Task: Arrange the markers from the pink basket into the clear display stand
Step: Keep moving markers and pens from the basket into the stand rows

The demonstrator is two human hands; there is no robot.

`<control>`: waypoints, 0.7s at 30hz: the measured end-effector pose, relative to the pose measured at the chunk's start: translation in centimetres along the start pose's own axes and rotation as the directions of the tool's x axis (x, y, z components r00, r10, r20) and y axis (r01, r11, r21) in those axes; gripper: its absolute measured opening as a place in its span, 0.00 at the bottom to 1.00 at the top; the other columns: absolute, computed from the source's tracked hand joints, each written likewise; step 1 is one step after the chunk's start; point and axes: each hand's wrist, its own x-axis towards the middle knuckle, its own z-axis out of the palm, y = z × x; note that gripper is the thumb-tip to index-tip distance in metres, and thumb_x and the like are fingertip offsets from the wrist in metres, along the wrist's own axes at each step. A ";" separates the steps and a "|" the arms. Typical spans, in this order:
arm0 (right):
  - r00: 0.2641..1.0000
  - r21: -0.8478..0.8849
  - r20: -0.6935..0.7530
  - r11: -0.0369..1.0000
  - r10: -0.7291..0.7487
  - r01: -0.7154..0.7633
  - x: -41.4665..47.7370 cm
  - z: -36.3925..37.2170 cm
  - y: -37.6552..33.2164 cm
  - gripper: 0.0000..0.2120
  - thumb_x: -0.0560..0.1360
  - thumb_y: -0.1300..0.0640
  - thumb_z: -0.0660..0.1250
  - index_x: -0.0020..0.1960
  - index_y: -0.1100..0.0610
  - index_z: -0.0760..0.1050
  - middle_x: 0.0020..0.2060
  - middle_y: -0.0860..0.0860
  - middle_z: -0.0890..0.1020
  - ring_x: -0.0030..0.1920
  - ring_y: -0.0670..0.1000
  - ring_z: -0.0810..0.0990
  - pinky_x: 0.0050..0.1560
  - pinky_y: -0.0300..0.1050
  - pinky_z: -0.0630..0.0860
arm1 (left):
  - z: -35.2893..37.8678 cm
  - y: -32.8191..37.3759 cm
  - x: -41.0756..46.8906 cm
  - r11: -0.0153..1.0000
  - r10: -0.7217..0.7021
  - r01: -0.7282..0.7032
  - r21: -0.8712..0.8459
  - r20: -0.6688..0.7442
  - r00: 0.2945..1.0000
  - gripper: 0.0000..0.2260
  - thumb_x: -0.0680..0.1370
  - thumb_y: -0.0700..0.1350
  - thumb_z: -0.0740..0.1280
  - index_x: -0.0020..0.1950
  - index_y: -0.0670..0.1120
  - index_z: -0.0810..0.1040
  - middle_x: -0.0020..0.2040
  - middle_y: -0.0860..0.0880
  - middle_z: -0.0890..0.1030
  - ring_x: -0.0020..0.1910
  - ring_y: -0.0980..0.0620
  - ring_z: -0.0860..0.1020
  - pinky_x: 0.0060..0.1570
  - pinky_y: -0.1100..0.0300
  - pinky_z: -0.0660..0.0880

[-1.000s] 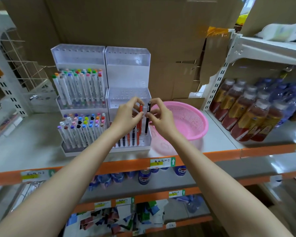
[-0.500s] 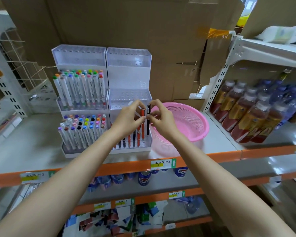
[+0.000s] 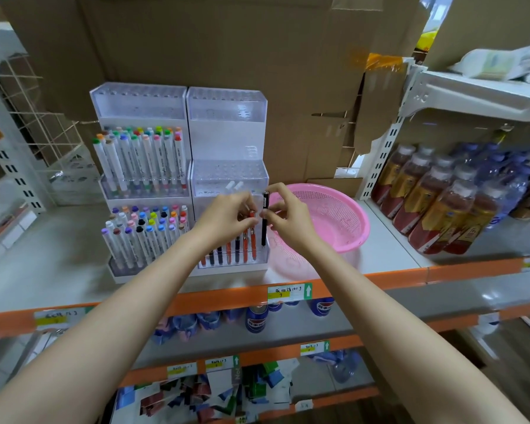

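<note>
A clear tiered display stand (image 3: 228, 130) sits on the shelf, with several dark and orange markers upright in its bottom row (image 3: 227, 255). My right hand (image 3: 285, 214) pinches a black marker (image 3: 264, 220) upright, its tip low at the right end of that row. My left hand (image 3: 230, 214) grips an orange marker (image 3: 252, 231) beside it, with white pieces poking up behind its fingers. The pink basket (image 3: 334, 218) stands just right of the stand; I see no markers inside it.
A second clear stand (image 3: 141, 179) full of white colour-capped markers stands to the left. Bottled drinks (image 3: 435, 206) fill the right side of the shelf. Cardboard (image 3: 227, 41) forms the back wall. The orange shelf edge (image 3: 410, 273) runs along the front.
Both hands have lowered the orange and black markers toward the bottom row of the stand. The view has shifted slightly.
</note>
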 end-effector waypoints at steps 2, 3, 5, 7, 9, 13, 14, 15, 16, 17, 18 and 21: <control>1.000 -0.001 0.004 1.000 -0.002 0.002 -0.1 0.0 0.0 0.12 0.76 0.61 0.67 0.57 0.51 0.70 0.39 0.53 0.84 0.41 0.54 0.82 0.45 0.59 0.80 | 0.1 0.0 0.0 0.999 -0.004 0.004 0.037 0.011 1.000 0.08 0.73 0.44 0.73 0.47 0.47 0.76 0.44 0.48 0.83 0.45 0.52 0.81 0.49 0.52 0.79; 1.000 -0.003 0.005 1.000 -0.003 0.003 -0.1 0.0 -0.1 0.12 0.76 0.61 0.67 0.57 0.51 0.70 0.39 0.53 0.84 0.41 0.54 0.82 0.45 0.59 0.80 | 0.1 0.0 0.0 0.999 -0.006 0.006 0.044 0.009 1.000 0.08 0.73 0.44 0.73 0.47 0.48 0.75 0.44 0.48 0.83 0.45 0.53 0.81 0.49 0.51 0.79; 1.000 -0.004 0.009 1.000 -0.005 0.005 -0.2 0.0 -0.1 0.12 0.76 0.61 0.66 0.57 0.51 0.70 0.39 0.53 0.84 0.41 0.53 0.82 0.45 0.58 0.80 | 0.2 0.1 0.0 0.998 -0.001 0.000 0.068 0.010 1.000 0.08 0.73 0.45 0.73 0.46 0.50 0.75 0.44 0.49 0.83 0.45 0.53 0.81 0.48 0.51 0.79; 1.000 -0.004 0.010 1.000 -0.009 0.009 -0.2 -0.1 -0.1 0.12 0.77 0.61 0.66 0.57 0.51 0.70 0.39 0.53 0.84 0.41 0.53 0.82 0.45 0.58 0.80 | 0.1 0.2 0.0 0.993 0.015 -0.017 0.119 0.017 1.000 0.07 0.74 0.45 0.72 0.47 0.50 0.75 0.44 0.49 0.83 0.45 0.53 0.81 0.46 0.51 0.79; 1.000 -0.005 0.011 1.000 -0.012 0.012 -0.2 -0.1 0.0 0.12 0.76 0.61 0.67 0.57 0.51 0.70 0.39 0.53 0.84 0.41 0.53 0.82 0.45 0.59 0.80 | 0.1 0.3 0.0 0.983 0.030 -0.035 0.179 0.029 0.999 0.07 0.75 0.46 0.70 0.48 0.49 0.74 0.45 0.50 0.83 0.45 0.52 0.81 0.45 0.52 0.78; 1.000 0.004 0.004 1.000 -0.012 0.012 -0.3 -0.1 0.1 0.12 0.76 0.60 0.68 0.55 0.49 0.70 0.38 0.52 0.84 0.40 0.54 0.82 0.45 0.60 0.79 | 0.4 0.4 -0.1 0.952 0.058 -0.075 0.298 0.066 0.996 0.07 0.77 0.47 0.68 0.52 0.49 0.73 0.48 0.49 0.83 0.47 0.48 0.80 0.42 0.53 0.76; 1.000 0.006 0.005 1.000 -0.012 0.012 -0.3 -0.1 0.1 0.12 0.76 0.60 0.67 0.56 0.49 0.70 0.38 0.52 0.84 0.40 0.54 0.82 0.44 0.60 0.79 | 0.5 0.3 -0.2 0.952 0.052 -0.068 0.299 0.061 0.997 0.08 0.76 0.48 0.68 0.53 0.49 0.73 0.48 0.49 0.83 0.47 0.48 0.80 0.43 0.52 0.77; 1.000 0.006 0.005 1.000 -0.012 0.012 -0.3 -0.1 0.1 0.12 0.76 0.61 0.67 0.56 0.50 0.70 0.38 0.52 0.85 0.40 0.54 0.82 0.44 0.60 0.79 | 0.5 0.3 -0.3 0.954 0.040 -0.053 0.296 0.049 0.998 0.09 0.76 0.48 0.69 0.53 0.49 0.74 0.48 0.49 0.83 0.48 0.49 0.80 0.44 0.51 0.77; 1.000 0.009 0.007 1.000 -0.013 0.013 -0.4 -0.2 0.0 0.12 0.77 0.62 0.66 0.56 0.50 0.70 0.38 0.52 0.85 0.40 0.54 0.82 0.44 0.60 0.79 | 0.6 0.3 -0.3 0.954 0.030 -0.040 0.298 0.037 0.999 0.09 0.76 0.49 0.69 0.53 0.49 0.74 0.48 0.49 0.83 0.48 0.49 0.80 0.44 0.51 0.77; 1.000 0.010 0.008 1.000 -0.014 0.014 -0.4 -0.3 0.1 0.12 0.77 0.62 0.66 0.56 0.51 0.70 0.39 0.52 0.85 0.40 0.54 0.82 0.44 0.60 0.80 | 0.6 0.2 -0.3 0.952 0.024 -0.032 0.305 0.030 0.999 0.10 0.76 0.50 0.69 0.53 0.49 0.74 0.48 0.49 0.83 0.48 0.49 0.80 0.44 0.51 0.77; 1.000 0.011 0.011 1.000 -0.016 0.016 -0.4 -0.4 0.1 0.12 0.77 0.62 0.66 0.56 0.51 0.70 0.39 0.52 0.85 0.39 0.54 0.82 0.44 0.60 0.80 | 0.7 0.3 -0.3 0.950 0.020 -0.028 0.311 0.026 0.999 0.10 0.75 0.50 0.69 0.54 0.49 0.74 0.48 0.49 0.83 0.48 0.49 0.80 0.44 0.51 0.77; 1.000 0.014 0.018 1.000 -0.012 0.012 -0.4 -0.5 0.2 0.11 0.77 0.62 0.66 0.56 0.51 0.70 0.38 0.52 0.85 0.39 0.54 0.82 0.44 0.60 0.80 | 0.6 0.5 -0.2 0.949 0.001 -0.007 0.314 0.021 1.000 0.10 0.75 0.51 0.70 0.53 0.48 0.75 0.48 0.50 0.82 0.49 0.50 0.80 0.43 0.54 0.76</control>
